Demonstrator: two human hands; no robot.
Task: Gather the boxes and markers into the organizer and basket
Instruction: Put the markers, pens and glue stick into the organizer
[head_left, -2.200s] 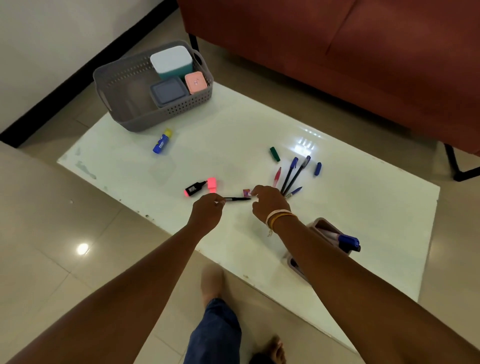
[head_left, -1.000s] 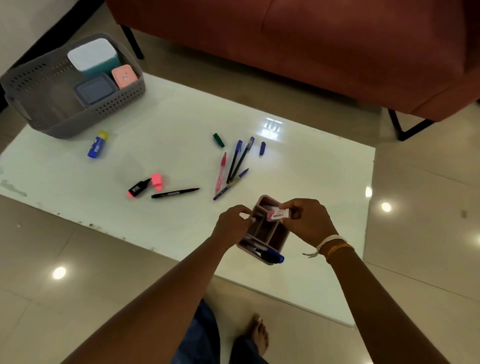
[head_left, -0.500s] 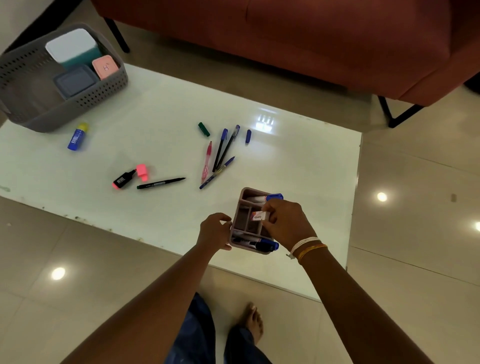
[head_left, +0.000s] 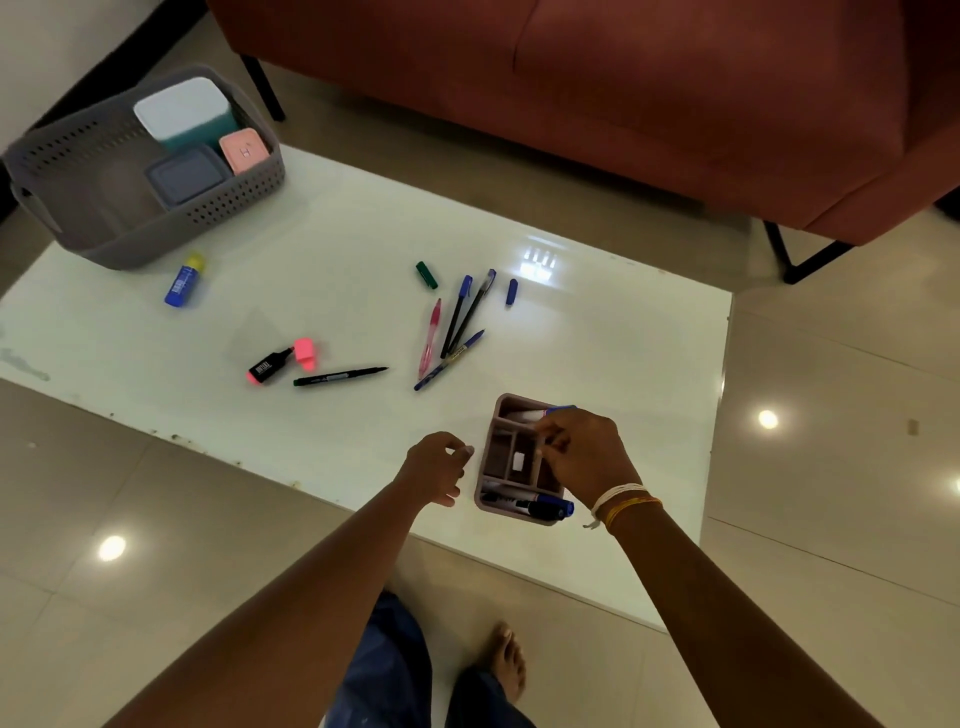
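Note:
A pinkish-brown organizer (head_left: 484, 470) stands near the table's front edge. It holds markers and a small white eraser (head_left: 518, 461) in a middle slot. My right hand (head_left: 584, 451) hovers over the organizer's right side with its fingers loosely curled and nothing in them. My left hand (head_left: 436, 466) is just left of the organizer, open, not touching it. On the table lie a black pen (head_left: 340, 376), a pink highlighter (head_left: 270, 366) with its cap (head_left: 305, 352), and several pens (head_left: 452, 327). The grey basket (head_left: 202, 210) at the far left holds three boxes.
A blue glue stick (head_left: 183, 281) lies by the basket. A green cap (head_left: 426, 274) and a blue cap (head_left: 511, 291) sit near the pens. A red sofa (head_left: 623, 93) stands behind the white table (head_left: 597, 332). My feet are below the table's front edge.
My right hand carried the small eraser from the table to the organizer and let it go into a middle slot. My left hand released the organizer's side.

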